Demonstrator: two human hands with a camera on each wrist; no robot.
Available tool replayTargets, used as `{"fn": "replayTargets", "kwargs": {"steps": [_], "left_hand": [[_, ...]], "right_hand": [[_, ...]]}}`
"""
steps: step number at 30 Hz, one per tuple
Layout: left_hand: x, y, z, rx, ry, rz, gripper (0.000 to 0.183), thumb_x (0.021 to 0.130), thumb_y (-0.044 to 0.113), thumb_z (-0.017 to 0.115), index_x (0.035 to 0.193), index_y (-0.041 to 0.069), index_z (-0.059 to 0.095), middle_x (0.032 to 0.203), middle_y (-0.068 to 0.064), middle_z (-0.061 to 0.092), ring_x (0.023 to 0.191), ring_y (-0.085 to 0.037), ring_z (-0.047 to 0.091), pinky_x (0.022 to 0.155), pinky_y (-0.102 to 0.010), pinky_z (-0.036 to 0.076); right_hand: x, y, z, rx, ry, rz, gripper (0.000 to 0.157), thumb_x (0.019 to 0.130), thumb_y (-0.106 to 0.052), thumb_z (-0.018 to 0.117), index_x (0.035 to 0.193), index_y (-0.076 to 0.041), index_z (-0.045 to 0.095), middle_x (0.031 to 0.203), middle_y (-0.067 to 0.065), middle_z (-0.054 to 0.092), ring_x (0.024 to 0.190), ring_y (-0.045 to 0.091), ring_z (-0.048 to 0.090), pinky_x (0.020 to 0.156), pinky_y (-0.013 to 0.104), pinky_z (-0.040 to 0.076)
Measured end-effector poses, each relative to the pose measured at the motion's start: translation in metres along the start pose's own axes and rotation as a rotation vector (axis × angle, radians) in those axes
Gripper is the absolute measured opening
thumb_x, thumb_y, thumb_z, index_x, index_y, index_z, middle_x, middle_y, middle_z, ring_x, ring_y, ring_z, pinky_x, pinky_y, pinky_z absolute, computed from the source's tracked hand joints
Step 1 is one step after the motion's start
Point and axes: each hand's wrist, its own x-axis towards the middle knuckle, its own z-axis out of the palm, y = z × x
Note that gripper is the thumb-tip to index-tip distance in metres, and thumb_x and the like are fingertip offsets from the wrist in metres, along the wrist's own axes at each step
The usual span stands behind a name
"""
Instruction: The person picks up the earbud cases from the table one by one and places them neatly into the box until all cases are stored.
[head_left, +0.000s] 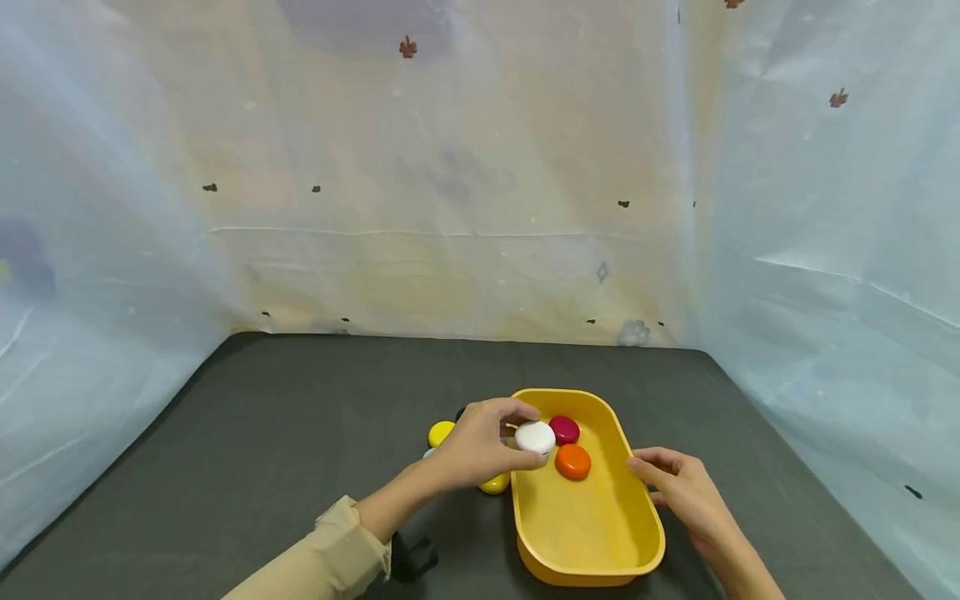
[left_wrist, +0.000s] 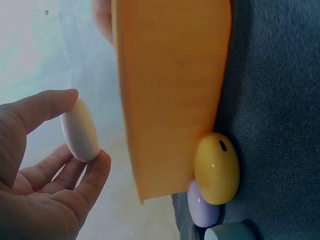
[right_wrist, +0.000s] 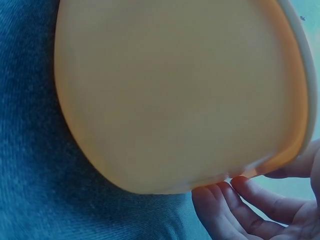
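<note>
Between its thumb and fingertips my left hand [head_left: 480, 446] pinches a smooth white rounded piece [head_left: 536, 437], shaped like a flattened pebble. That piece overlaps the left side of a yellow oblong bin [head_left: 588, 533] in the head view; in the left wrist view it stands edge-on beside the bin's rim. Inside the bin lie an orange rounded piece [head_left: 573, 462] and a dark pink one [head_left: 564, 430]. My right hand [head_left: 678, 487] holds the bin's right side, thumb at the rim and fingers [right_wrist: 260, 200] against the outer wall.
Left of the bin, partly behind my left hand, are yellow rounded pieces [head_left: 440, 433], a purple one [left_wrist: 204, 206] and a grey-blue one [left_wrist: 231, 232]. One yellow piece [left_wrist: 217, 169] has a small dark slot. A dark cloth covers the table [head_left: 300, 417]; pale sheeting [head_left: 465, 167] surrounds it.
</note>
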Motion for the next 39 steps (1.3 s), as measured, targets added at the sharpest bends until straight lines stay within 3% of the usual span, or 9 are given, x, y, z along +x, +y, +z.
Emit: {"fn": "replayTargets", "kwargs": {"steps": [4, 15, 28, 39], "left_hand": [[0.008, -0.006, 0.003, 0.058, -0.012, 0.004, 0.046, 0.079, 0.016, 0.084, 0.119, 0.003, 0.065, 0.110, 0.001, 0.066, 0.099, -0.010, 0.061, 0.086, -0.021, 0.051], [0.018, -0.018, 0.013, 0.068, -0.038, -0.010, 0.046, 0.078, 0.015, 0.085, 0.118, 0.004, 0.066, 0.110, 0.001, 0.066, 0.099, -0.009, 0.060, 0.085, -0.020, 0.051], [0.024, -0.020, 0.021, -0.017, -0.057, -0.017, 0.045, 0.076, 0.013, 0.086, 0.115, 0.004, 0.066, 0.106, 0.003, 0.066, 0.097, -0.008, 0.062, 0.085, -0.020, 0.051], [0.025, -0.022, 0.024, 0.025, -0.063, -0.004, 0.047, 0.077, 0.018, 0.086, 0.116, 0.004, 0.065, 0.105, 0.006, 0.066, 0.095, -0.007, 0.062, 0.086, -0.022, 0.050]], "right_hand": [[-0.001, -0.001, 0.001, 0.008, 0.003, -0.001, 0.041, 0.095, -0.029, 0.067, 0.118, 0.005, 0.065, 0.104, 0.008, 0.068, 0.093, 0.023, 0.062, 0.075, 0.040, 0.057], [0.000, 0.000, 0.001, 0.006, 0.004, 0.015, 0.040, 0.095, -0.029, 0.067, 0.118, 0.004, 0.065, 0.102, 0.007, 0.068, 0.091, 0.023, 0.063, 0.074, 0.040, 0.056], [-0.001, 0.000, 0.001, 0.010, 0.004, 0.006, 0.040, 0.096, -0.029, 0.066, 0.118, 0.004, 0.065, 0.102, 0.008, 0.068, 0.091, 0.024, 0.063, 0.075, 0.040, 0.056], [0.000, 0.002, 0.001, 0.013, 0.010, 0.000, 0.038, 0.096, -0.027, 0.066, 0.118, 0.005, 0.066, 0.103, 0.008, 0.068, 0.091, 0.024, 0.063, 0.074, 0.040, 0.057]]}}
